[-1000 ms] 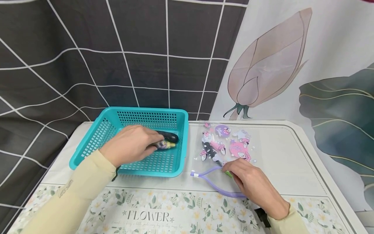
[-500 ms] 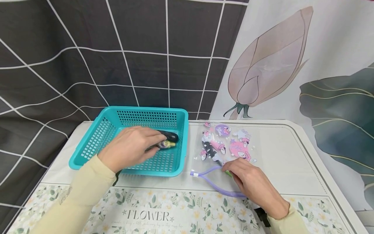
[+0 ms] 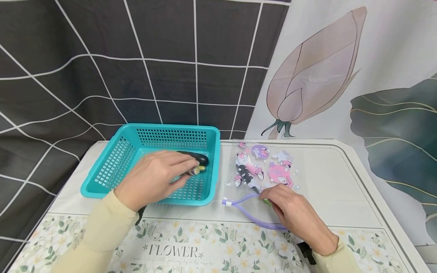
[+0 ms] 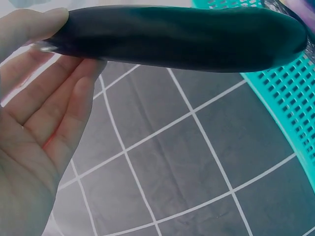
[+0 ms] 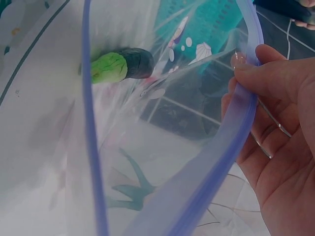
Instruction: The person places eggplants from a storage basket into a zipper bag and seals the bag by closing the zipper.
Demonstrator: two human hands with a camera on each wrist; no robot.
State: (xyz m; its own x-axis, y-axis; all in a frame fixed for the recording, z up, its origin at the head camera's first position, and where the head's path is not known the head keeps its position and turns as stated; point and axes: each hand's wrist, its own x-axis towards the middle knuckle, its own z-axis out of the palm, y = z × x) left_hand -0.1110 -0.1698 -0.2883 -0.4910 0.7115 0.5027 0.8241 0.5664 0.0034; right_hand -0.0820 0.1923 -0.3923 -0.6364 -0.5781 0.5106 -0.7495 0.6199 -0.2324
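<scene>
My left hand reaches into the teal basket. In the left wrist view its thumb and fingers pinch one end of a long, dark, glossy eggplant. A yellowish stem end shows at the fingertips in the head view, beside a black rounded end. My right hand pinches the purple zip rim of a clear printed slider bag, holding its mouth apart. Inside the bag lies a dark eggplant with a bright green cap, partly hidden by the right hand in the head view.
A light purple thing sits past the eggplant's far end in the left wrist view. A floral mat covers the front of the white table. A dark grid-patterned curtain rises behind the basket.
My left hand has shifted slightly right inside the basket, and its fingers now cover more of the yellowish stem end. The right hand and the bag have stayed in place.
</scene>
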